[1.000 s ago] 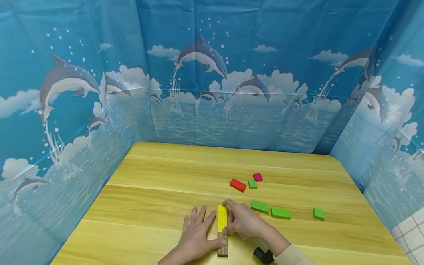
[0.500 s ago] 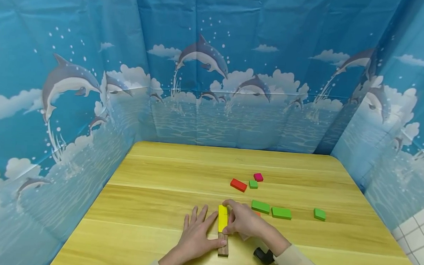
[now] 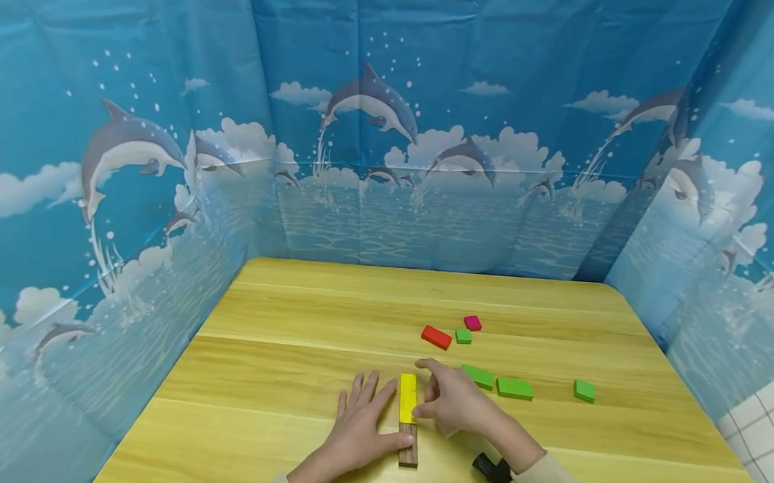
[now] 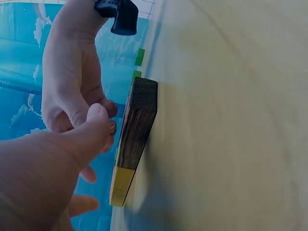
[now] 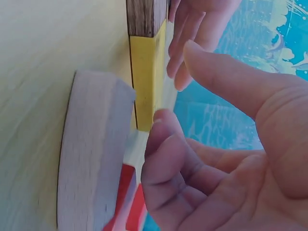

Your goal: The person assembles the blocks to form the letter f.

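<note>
A yellow block (image 3: 408, 398) and a dark brown wooden block (image 3: 408, 454) lie end to end on the table, the yellow one farther away. My left hand (image 3: 362, 428) is spread beside them, its thumb lying over the brown block. To the right, my right hand (image 3: 460, 402) has thumb and index finger parted, the thumb tip close to the yellow block's right edge. In the right wrist view, nothing sits between its thumb and fingers. A pale wooden block (image 5: 91, 149) appears there close by the hand; the hand mostly covers it in the head view.
Green blocks (image 3: 514, 388) lie right of my right hand, with one green block (image 3: 584, 390) farther right. Behind are a red block (image 3: 437, 337), a small green block (image 3: 464, 337) and a magenta block (image 3: 472, 322). A dolphin-print curtain (image 3: 388, 220) borders the table.
My right hand has let go of the yellow block; its index finger has lifted off the far end and the hand has shifted slightly right. The left hand stays in place.
</note>
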`<state>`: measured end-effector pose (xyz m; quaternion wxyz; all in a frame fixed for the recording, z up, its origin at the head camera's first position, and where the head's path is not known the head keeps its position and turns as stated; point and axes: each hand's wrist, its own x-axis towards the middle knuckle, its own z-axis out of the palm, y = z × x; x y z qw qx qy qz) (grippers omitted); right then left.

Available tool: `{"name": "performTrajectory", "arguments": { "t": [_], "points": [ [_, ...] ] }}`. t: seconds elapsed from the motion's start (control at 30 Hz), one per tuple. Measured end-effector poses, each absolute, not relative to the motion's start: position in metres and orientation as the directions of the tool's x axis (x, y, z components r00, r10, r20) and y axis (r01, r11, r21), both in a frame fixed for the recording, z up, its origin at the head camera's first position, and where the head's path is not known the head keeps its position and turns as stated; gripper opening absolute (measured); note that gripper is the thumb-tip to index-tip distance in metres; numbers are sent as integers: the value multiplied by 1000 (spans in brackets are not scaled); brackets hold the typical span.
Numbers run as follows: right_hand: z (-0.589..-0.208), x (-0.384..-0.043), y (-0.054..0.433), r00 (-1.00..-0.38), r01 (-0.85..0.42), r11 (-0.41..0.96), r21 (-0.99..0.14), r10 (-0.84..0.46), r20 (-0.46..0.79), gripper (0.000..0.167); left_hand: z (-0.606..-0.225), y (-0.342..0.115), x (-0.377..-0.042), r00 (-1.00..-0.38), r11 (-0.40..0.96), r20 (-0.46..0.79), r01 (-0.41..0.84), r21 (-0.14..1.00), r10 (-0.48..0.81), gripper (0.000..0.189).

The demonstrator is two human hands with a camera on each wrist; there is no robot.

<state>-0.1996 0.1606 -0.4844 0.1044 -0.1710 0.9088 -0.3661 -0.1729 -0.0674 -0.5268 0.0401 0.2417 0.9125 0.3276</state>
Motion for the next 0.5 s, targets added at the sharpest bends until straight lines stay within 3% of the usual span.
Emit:
{"name": "performTrajectory", "arguments": {
  "t": [0.23, 0.5],
  "points": [
    [-480, -191, 177, -925, -297, 699, -650, -379, 15, 59, -524, -67, -174, -836, 632, 99, 481, 607, 540, 91],
    [-484, -181, 200, -913, -353, 706, -613, -402, 64, 53, -522, -68, -177, -790, 606, 88, 531, 592, 607, 85]
  ]
}}
